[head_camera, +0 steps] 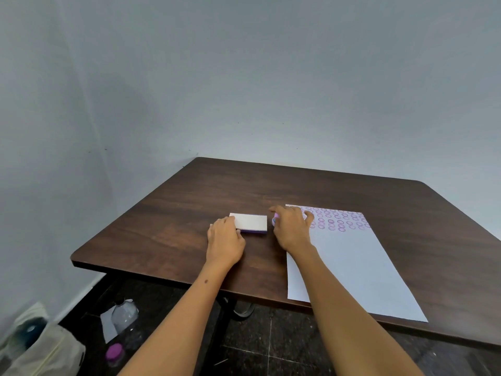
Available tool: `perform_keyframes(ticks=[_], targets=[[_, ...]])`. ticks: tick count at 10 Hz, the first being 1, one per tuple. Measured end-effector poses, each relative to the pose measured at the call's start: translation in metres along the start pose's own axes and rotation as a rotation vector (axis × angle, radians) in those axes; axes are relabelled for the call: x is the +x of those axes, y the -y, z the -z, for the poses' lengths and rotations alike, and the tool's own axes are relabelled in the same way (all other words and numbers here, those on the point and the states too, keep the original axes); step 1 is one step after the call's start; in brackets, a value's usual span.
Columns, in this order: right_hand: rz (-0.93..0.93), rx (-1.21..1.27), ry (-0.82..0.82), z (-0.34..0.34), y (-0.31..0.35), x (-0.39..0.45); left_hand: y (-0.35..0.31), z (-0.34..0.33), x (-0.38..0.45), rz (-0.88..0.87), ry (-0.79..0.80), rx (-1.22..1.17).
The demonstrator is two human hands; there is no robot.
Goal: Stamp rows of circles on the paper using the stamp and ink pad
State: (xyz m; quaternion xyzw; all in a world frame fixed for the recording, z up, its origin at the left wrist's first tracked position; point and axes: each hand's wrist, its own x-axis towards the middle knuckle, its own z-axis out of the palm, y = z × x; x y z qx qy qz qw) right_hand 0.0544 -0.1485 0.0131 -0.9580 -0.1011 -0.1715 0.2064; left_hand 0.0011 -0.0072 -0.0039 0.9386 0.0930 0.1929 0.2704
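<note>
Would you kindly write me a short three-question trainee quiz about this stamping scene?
1. True or false: the purple circle prints fill only the far end of the white paper sheet.
2. Which hand rests on the white-topped, purple-sided rectangular ink pad? A) left hand B) right hand
3. Fill in: the small purple-and-white stamp sits between the ink pad and the ____.

Key: 1 true. 2 A. 3 paper; the right hand covers most of the stamp on the dark wooden table.
</note>
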Motion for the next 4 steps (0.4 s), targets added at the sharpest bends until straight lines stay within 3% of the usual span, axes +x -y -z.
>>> perform_keyframes(ticks=[2,4], targets=[[-0.013,0.071,-0.042,0.002,-0.004,-0.004,-0.001,0.002,-0.001,0.002,0.012,0.001],[-0.161,0.150,-0.043,0.014,-0.012,-0.005,-0.003,0.004,-0.003,0.039,-0.020,-0.074]])
